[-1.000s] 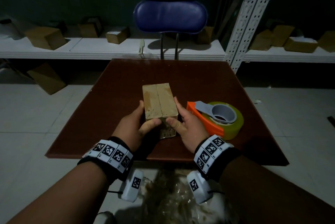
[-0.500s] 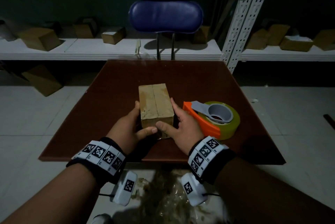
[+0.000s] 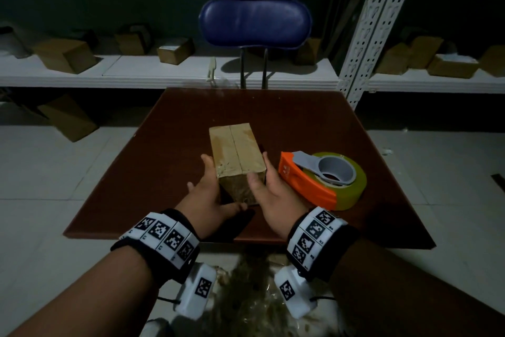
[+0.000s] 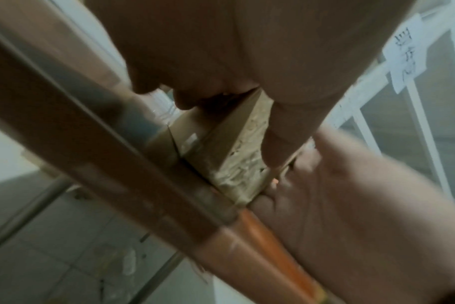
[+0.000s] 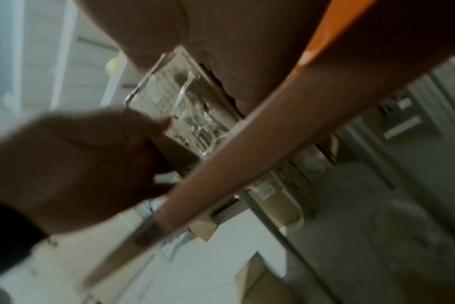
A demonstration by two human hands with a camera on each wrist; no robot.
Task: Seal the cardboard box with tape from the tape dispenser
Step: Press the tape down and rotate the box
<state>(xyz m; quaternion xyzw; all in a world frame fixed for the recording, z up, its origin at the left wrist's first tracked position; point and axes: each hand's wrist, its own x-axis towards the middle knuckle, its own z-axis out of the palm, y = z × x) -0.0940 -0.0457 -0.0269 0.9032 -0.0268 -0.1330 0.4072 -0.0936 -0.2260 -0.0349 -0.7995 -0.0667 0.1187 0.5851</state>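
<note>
Both thumbs have come off the near end of the cardboard box [image 3: 236,157] since half a second ago, and the fingers now lie nearly straight along its two long sides, more loose than gripping. On the left hand [image 3: 209,198] the fingers are spread and touch the left wall; the right hand [image 3: 273,194] stands flat against the right wall, its thumb close to the near corner. The box rests on the brown table [image 3: 169,151], near the middle, with its top flaps closed and the seam running away from the person. No fresh strip is visible over this seam, though the near end looks covered with wrinkled old tape. Just beside the right hand lies the tape dispenser [image 3: 322,182], untouched. I judge the sealing has not yet started; taking the dispenser is still left.
</note>
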